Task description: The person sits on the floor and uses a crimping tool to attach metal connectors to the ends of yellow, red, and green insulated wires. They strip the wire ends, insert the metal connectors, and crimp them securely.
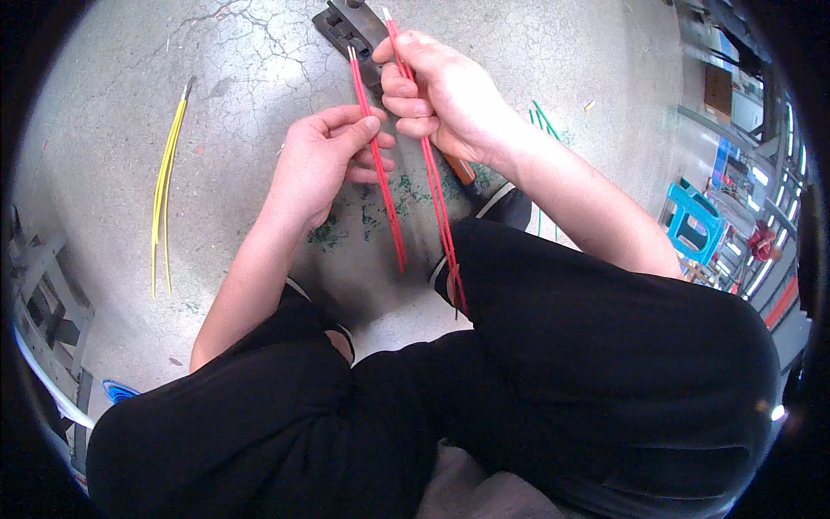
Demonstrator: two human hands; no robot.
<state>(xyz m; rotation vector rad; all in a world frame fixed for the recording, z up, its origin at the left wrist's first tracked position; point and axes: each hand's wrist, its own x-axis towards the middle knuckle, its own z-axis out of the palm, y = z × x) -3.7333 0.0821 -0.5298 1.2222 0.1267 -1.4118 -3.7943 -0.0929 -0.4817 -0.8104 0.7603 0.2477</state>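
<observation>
Between its thumb and fingers my left hand [333,156] pinches a few red wires [385,192], their pale tips pointing up and away. Closed around another bundle of red wires [439,203] is my right hand [445,95]; one pale end sticks out above the thumb, and the long ends hang toward my right knee. The two bundles are apart. On the floor just beyond my hands lies a dark metal hand tool [350,33], perhaps a crimper, partly hidden by my right hand. An orange-brown handle [461,169] shows below that hand; whether it belongs to the tool is hidden.
Yellow wires [164,190] lie on the concrete floor [251,95] at the left. Green wires [545,121] are on the floor beyond my right forearm. A turquoise plastic stool [694,221] and metal racking stand at the right. A grey metal frame [52,290] is at the left edge.
</observation>
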